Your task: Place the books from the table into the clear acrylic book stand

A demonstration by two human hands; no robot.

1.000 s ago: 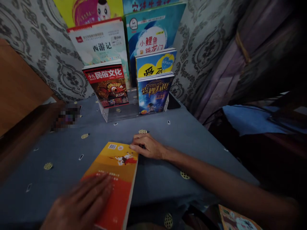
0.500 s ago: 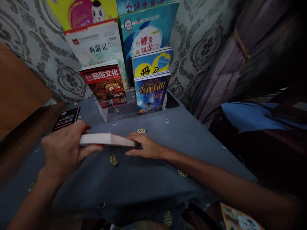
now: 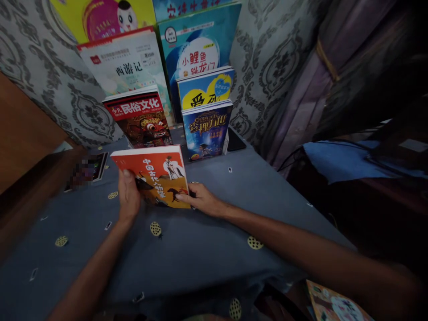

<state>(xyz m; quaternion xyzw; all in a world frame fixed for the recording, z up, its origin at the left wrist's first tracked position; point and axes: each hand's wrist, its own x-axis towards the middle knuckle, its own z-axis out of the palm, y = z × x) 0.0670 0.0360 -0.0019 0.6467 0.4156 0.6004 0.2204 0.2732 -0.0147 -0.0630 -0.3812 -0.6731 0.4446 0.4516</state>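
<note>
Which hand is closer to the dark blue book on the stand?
Right: the right hand, gripping the orange book, is in front of the dark blue book. The left hand, at the orange book's left edge, is farther off to the left.

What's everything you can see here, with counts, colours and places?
Table: one, bluish cover, centre
Held book: one, red-orange, above table
Red book, white book, yellow book: one each, upright left, front to back
Navy book, blue-yellow book, teal book, blue book: one each, upright right, front to back
Slab: one, black, right of navy book
Flat item: one, dark, table's left, partly blurred
Corner book: one, orange-white, bottom right
Curtain: one, purplish, right
Wall: one, grey patterned, back
Cloth: one, blue, right
Wooden panel: one, brown, far left
Left hand: one, bare, held book's left
Right hand: one, bare, held book's right
</note>
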